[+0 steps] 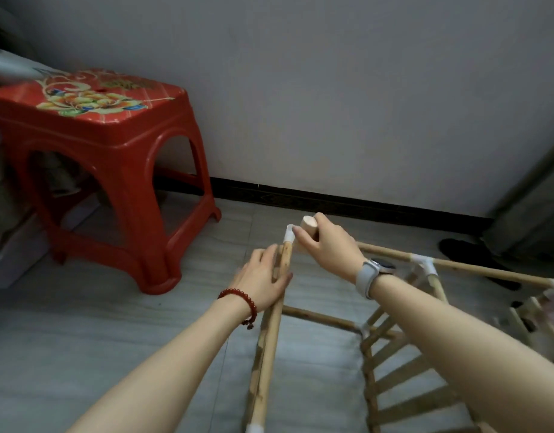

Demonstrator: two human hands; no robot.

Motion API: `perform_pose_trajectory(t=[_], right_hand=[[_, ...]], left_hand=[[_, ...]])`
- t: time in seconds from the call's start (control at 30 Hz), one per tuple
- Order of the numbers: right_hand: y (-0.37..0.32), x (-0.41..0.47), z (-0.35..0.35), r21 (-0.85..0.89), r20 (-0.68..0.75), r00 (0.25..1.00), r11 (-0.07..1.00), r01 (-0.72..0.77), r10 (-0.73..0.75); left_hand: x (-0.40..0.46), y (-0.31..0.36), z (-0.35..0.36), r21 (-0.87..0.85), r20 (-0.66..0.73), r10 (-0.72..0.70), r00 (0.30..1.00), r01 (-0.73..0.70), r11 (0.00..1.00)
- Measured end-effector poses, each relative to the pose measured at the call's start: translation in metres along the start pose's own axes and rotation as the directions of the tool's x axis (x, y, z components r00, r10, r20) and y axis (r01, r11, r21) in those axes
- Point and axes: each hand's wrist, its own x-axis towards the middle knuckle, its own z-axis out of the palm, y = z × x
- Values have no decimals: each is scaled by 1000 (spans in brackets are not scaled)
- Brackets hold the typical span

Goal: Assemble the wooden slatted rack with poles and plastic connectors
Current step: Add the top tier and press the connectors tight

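Her right hand (327, 242) is gripping a short pole (310, 225) just above the white connector (289, 234), while the left hand (263, 278) is clasping the rack's pole (271, 332) below it.

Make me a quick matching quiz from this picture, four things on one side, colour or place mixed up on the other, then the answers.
Things:
1. stool
2. bracelet
3. watch
4. wooden peg

Matches:
A. on the right wrist
B. red with a flower print on top
C. gripped in the right hand
D. red beads on the left wrist

Pairs: 1-B, 2-D, 3-A, 4-C
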Motion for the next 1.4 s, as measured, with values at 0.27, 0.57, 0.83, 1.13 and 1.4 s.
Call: perform_pose_trajectory(t=[0.27, 0.57, 0.83, 1.13, 1.4], right_hand=[[-12, -127, 10, 221, 111, 992, 972, -81, 57], [5, -182, -9, 198, 113, 979, 962, -187, 168], [17, -181, -29, 98, 31, 982, 978, -186, 184], [46, -212, -47, 196, -76, 965, 952, -234, 253], [55, -226, -108, 174, -423, 901, 984, -24, 97]], left_hand=[[-128, -19, -12, 303, 155, 619, 770, -633, 712], [-136, -17, 13, 453, 32, 705, 708, -639, 621], [-135, 2, 28, 518, -147, 677, 721, -526, 674], [-123, 86, 85, 488, -230, 395, 889, -246, 837], [-104, 86, 105, 425, -170, 554, 815, -446, 788]])
